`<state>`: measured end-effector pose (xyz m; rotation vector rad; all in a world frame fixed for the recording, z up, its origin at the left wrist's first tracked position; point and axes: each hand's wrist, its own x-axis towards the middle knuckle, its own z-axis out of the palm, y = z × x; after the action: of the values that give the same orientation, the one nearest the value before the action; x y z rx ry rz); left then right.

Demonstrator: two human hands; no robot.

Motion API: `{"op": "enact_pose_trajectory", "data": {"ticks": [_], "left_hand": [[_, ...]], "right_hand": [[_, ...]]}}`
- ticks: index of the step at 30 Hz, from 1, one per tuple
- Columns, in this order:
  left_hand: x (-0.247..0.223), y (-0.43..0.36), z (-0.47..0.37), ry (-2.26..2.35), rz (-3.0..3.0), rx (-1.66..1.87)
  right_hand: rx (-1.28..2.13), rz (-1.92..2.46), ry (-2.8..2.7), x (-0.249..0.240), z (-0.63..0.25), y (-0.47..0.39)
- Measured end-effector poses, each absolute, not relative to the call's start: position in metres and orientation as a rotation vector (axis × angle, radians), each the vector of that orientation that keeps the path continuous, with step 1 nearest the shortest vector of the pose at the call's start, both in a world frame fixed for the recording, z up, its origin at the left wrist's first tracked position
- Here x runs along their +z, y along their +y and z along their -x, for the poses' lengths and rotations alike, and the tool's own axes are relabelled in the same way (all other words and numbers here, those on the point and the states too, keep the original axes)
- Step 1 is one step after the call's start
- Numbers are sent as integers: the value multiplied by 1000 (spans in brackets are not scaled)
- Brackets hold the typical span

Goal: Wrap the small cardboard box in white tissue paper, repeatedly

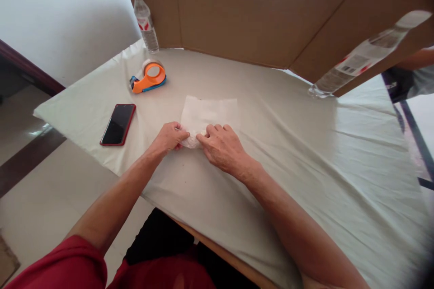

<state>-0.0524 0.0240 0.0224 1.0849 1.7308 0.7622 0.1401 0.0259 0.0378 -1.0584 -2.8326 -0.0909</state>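
Note:
A thin white sheet point(210, 110), which looks like tissue or paper, lies flat on the cloth-covered table. Its near edge is rolled or bunched up into a crumpled white bundle point(192, 139). My left hand point(171, 136) pinches the left end of this bundle between thumb and fingers. On the other end, my right hand point(222, 145) presses with its thumb, and its curled fingers rest over the sheet. Whether anything is wrapped inside the bundle is hidden.
A phone point(118, 124) in a red case lies to the left, with an orange and blue tape dispenser point(149, 76) behind it. Water bottles stand at the back left point(145, 20) and right point(366, 58) against a cardboard panel point(233, 9). Part of another person's arm point(418, 59) shows at far right.

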Motion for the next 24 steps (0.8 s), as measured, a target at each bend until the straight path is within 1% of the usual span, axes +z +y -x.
{"op": "enact_pose_trajectory", "data": {"ticks": [7, 11, 15, 21, 24], "left_hand": [[31, 25, 38, 1565, -896, 874], [33, 28, 31, 1476, -882, 888], [37, 28, 27, 1444, -976, 850], [50, 24, 26, 1365, -1146, 725], [46, 24, 23, 1441, -1425, 658]], "right_hand": [[-88, 1060, -2858, 39, -139, 28], [-26, 1110, -2833, 37, -140, 31], [141, 1173, -2767, 39, -143, 34], [552, 1140, -2685, 54, -164, 40], [546, 1130, -2629, 55, -176, 46]]}}
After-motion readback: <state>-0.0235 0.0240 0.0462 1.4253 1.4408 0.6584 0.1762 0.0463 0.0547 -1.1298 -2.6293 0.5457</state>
